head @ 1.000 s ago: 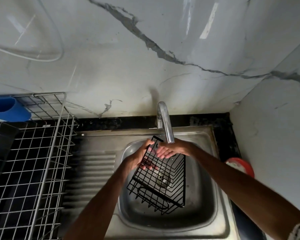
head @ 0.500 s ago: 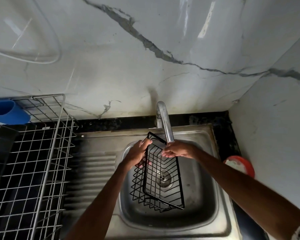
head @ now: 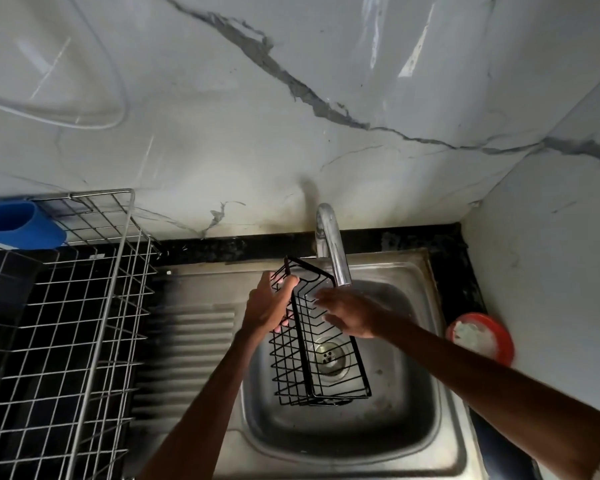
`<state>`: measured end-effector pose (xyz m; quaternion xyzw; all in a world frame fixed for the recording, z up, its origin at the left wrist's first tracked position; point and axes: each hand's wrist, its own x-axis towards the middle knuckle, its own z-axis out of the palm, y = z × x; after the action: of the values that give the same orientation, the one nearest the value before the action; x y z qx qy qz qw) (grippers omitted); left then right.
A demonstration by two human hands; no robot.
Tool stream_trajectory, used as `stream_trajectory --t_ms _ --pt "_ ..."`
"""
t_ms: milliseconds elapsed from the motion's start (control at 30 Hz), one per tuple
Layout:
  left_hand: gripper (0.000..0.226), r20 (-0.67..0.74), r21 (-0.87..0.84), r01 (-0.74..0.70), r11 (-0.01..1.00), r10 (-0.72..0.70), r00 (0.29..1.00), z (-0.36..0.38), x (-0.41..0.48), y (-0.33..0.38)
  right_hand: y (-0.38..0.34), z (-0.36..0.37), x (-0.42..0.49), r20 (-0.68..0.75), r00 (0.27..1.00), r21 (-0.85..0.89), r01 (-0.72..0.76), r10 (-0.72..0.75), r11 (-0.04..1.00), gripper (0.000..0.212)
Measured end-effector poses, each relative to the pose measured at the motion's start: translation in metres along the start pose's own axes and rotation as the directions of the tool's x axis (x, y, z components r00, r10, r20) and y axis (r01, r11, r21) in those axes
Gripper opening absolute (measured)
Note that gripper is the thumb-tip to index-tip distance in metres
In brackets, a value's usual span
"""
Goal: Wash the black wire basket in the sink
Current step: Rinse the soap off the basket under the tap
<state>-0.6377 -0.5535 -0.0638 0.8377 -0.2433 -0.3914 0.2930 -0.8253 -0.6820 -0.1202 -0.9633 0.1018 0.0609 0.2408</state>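
Two bare hands work over a stainless steel sink [head: 426, 441] set into a black stone counter [head: 229, 247]. Left of the basin [head: 416, 382] lies the sink's ribbed steel draining board [head: 194, 344], and left of that stands a tall silver wire dish rack [head: 94, 306] with a blue plastic holder [head: 18, 225] hooked on its far left corner. On the counter to the right of the sink, near the side wall, sits a round red-rimmed tub [head: 480, 337] with something pale inside; what it is cannot be told. White marble-patterned wall panels [head: 291, 116] with grey veins rise behind and to the right, and a thin white tube [head: 94, 124] loops across the far left of the back wall.

A curved chrome tap [head: 333, 247] rises from the far edge of the sink and reaches over the basin, its spout ending just above the right hand [head: 350, 315]. Whether water is running cannot be told.

The black wire basket [head: 319, 337], long and rectangular, is held tilted above the basin, its far end up beside the tap and its near end dipping towards the round metal drain [head: 329, 356], which shows through the wires. Nothing lies in the basket. The left hand [head: 267, 306] is clamped on the basket's far left rim, fingers curled around the wires. The right hand is open and blurred, its fingers spread and laid against the wires on the inside of the basket, not gripping it. The basin itself holds nothing but the drain.
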Motion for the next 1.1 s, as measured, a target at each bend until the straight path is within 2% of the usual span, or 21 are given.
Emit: stream_trajectory --t_ms 67,133,200,267,367,467,567,733,833,900,967,1033,1100 --pt "0.063 0.025 0.032 -0.011 0.999 0.01 1.0 -0.001 0.0 0.002 0.0 -0.004 0.009 0.095 0.995 -0.045 0.011 -0.006 0.999 0.048" --pt "0.056 0.037 0.031 -0.007 1.0 0.005 0.999 -0.002 -0.002 0.005 0.005 -0.012 0.017 0.127 0.992 -0.042 0.023 -0.018 0.999 0.046" --pt "0.066 0.014 0.002 -0.008 1.0 0.008 1.0 -0.004 -0.002 0.007 0.007 -0.024 0.018 0.149 0.988 -0.112 0.042 -0.025 0.993 0.047" --pt "0.08 -0.037 0.014 -0.027 1.0 0.028 0.999 -0.004 0.002 0.008 0.005 -0.026 0.01 0.162 0.987 -0.188 0.054 -0.023 0.981 0.061" --pt "0.073 -0.088 0.015 -0.046 0.999 0.047 0.995 -0.004 0.004 0.012 -0.002 -0.014 -0.01 0.21 0.978 -0.233 0.07 -0.02 0.97 0.084" --pt "0.066 -0.08 0.099 -0.079 0.992 0.087 0.993 0.001 0.001 0.013 -0.012 0.007 -0.033 0.283 0.958 -0.267 0.121 -0.043 0.956 0.081" --pt "0.069 -0.055 0.135 -0.096 0.986 0.104 0.993 0.009 -0.003 0.01 -0.014 0.014 -0.047 0.327 0.943 -0.286 0.157 -0.058 0.945 0.08" --pt "0.092 -0.029 0.251 -0.134 0.959 0.146 0.989 0.013 -0.008 0.02 0.01 -0.003 -0.016 0.311 0.95 -0.341 0.097 0.015 0.935 0.079" --pt "0.09 -0.045 0.32 -0.152 0.935 0.176 0.983 0.008 -0.007 0.023 0.009 -0.028 0.008 0.349 0.937 -0.332 0.153 -0.03 0.931 0.069" --pt "0.088 -0.088 0.326 -0.157 0.932 0.196 0.977 0.003 -0.007 0.022 0.008 -0.032 0.016 0.297 0.954 -0.315 0.137 -0.04 0.939 0.067" --pt "0.087 -0.14 0.288 -0.158 0.944 0.204 0.969 -0.002 -0.006 0.024 0.008 -0.02 0.017 0.217 0.976 -0.335 0.088 -0.014 0.938 0.07" --pt "0.084 -0.18 0.28 -0.164 0.946 0.22 0.959 -0.006 -0.005 0.026 0.001 -0.004 0.01 0.211 0.976 -0.321 0.013 0.058 0.947 0.077" --pt "0.081 -0.183 0.306 -0.188 0.933 0.251 0.95 -0.006 -0.004 0.027 -0.012 0.016 -0.007 0.216 0.975 -0.326 0.026 0.048 0.945 0.082"
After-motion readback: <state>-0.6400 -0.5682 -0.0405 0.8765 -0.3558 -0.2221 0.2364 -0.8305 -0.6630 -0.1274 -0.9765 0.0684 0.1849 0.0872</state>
